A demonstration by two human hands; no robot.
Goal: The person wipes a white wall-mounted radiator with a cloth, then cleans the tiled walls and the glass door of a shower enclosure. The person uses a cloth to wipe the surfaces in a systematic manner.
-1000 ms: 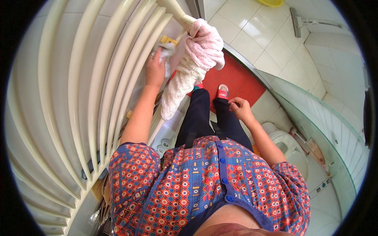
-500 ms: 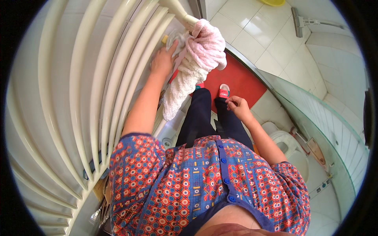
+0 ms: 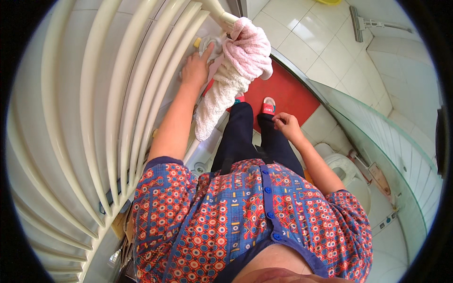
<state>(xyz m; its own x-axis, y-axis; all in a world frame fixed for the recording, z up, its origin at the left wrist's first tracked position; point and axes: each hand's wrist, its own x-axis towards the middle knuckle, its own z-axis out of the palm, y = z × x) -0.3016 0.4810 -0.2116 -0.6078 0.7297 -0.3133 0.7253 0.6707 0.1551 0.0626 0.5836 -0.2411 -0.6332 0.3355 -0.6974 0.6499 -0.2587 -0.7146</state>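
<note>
My left hand [image 3: 195, 70] reaches behind the radiator bars, beside a hanging towel, and lies over a crumpled whitish cloth [image 3: 212, 46]. Its index finger stretches along the cloth; the other fingers are partly hidden. The pink and white towel [image 3: 245, 53] is twisted round the end of the cream radiator [image 3: 163, 42], and its white tail hangs down beside my left wrist. Above my knee, my right hand [image 3: 288, 126] hangs with curled fingers, the thumb close to the fingertips. Nothing shows in it.
A red mat [image 3: 292, 96] lies under my slippered feet. To the right are a glass panel [image 3: 377, 137] and a white toilet [image 3: 347, 170]. A squeegee mop [image 3: 357, 26] and a yellow basin [image 3: 329, 1] are farther off on the tiles.
My left hand has shifted slightly over the cloth, staying beside the towel. The right hand has hardly moved, its fingers still curled. The view has shifted a little.
</note>
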